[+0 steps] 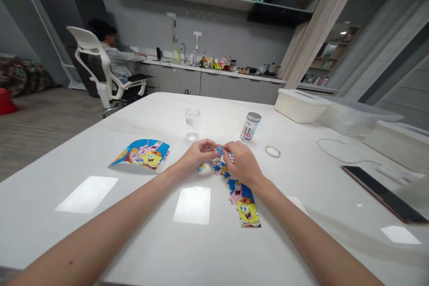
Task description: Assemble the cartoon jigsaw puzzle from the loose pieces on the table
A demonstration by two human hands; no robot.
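Observation:
A small heap of loose jigsaw pieces (220,169) lies on the white table, with both hands over its far side. My left hand (197,157) is closed, its fingertips pinching a blue jigsaw piece (219,150). On the other side of that piece, my right hand (244,163) has its fingers curled against it and partly hides the heap. A joined section of puzzle (247,208) with a pink starfish and a yellow sponge character lies below my right hand. One stray piece (201,167) rests beneath my left hand. The curved picture sheet (144,154) lies to the left.
Beyond my hands stand a clear jar (192,125) and a lidded printed canister (250,127). A round lid (272,151) lies to their right. A dark phone or tablet (382,192), a cable and storage boxes (301,106) occupy the right side. Another person sits in a chair (100,67) far left.

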